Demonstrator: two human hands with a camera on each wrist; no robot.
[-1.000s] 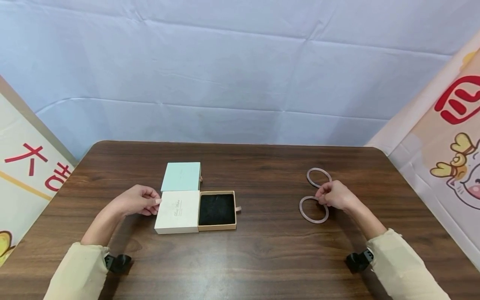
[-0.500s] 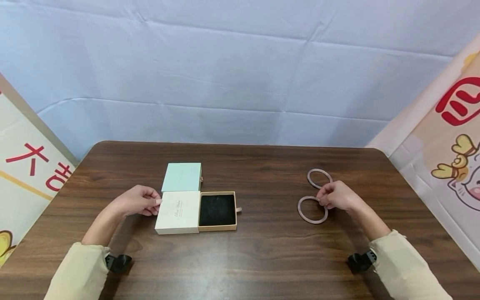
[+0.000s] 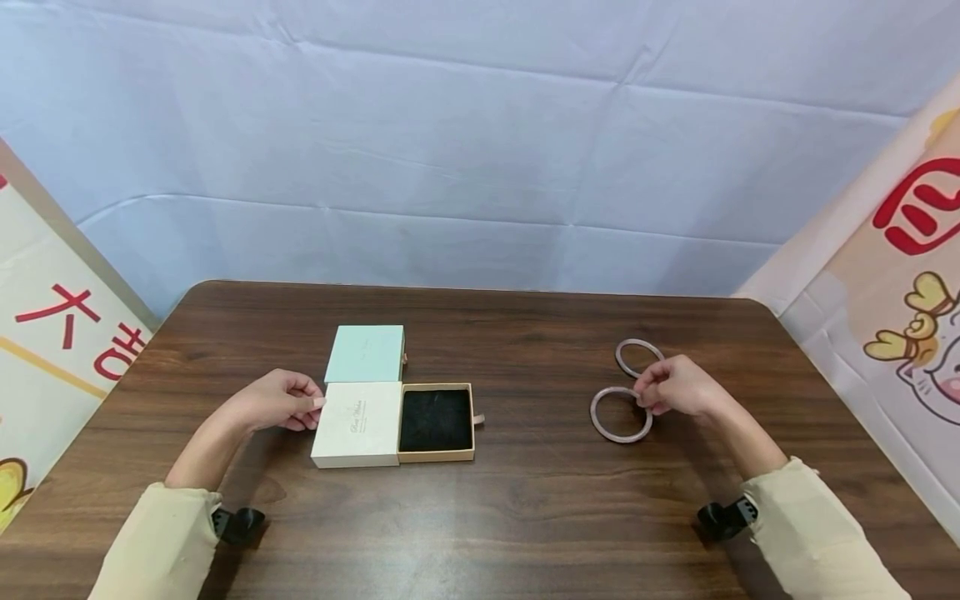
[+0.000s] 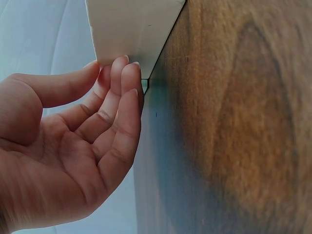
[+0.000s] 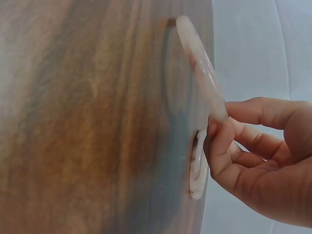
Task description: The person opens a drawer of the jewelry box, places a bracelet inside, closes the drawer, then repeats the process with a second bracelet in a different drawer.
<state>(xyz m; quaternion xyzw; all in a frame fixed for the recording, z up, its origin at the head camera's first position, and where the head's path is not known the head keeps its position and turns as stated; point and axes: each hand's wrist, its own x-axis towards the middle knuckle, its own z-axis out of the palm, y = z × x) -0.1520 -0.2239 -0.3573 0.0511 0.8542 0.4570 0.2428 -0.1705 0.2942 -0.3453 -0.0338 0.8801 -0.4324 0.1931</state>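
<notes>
In the head view my right hand (image 3: 678, 387) pinches the edge of a pale pinkish bangle (image 3: 597, 425) between thumb and fingers. The right wrist view has this bangle (image 5: 200, 66) tilted, raised off the wood with its shadow beneath. A second bangle (image 3: 628, 367) lies flat just behind that hand. On the left, my left hand (image 3: 281, 402) touches the left end of a white gift box sleeve (image 3: 356, 425). In the left wrist view its fingertips rest on the sleeve's end face (image 4: 129, 29), the thumb tip at the edge. A tray (image 3: 433, 456) with black padding sticks out of the sleeve's right side.
A pale mint gift box (image 3: 365, 354) with a small ribbon tab lies directly behind the white sleeve. Everything is on a dark wood table (image 3: 525, 517). A white cloth (image 3: 480, 142) hangs behind, with printed banners (image 3: 918, 333) at both sides.
The right hand has raised the near bangle slightly and shifted it a little to the left. The left hand keeps its place at the sleeve, and the boxes have not moved.
</notes>
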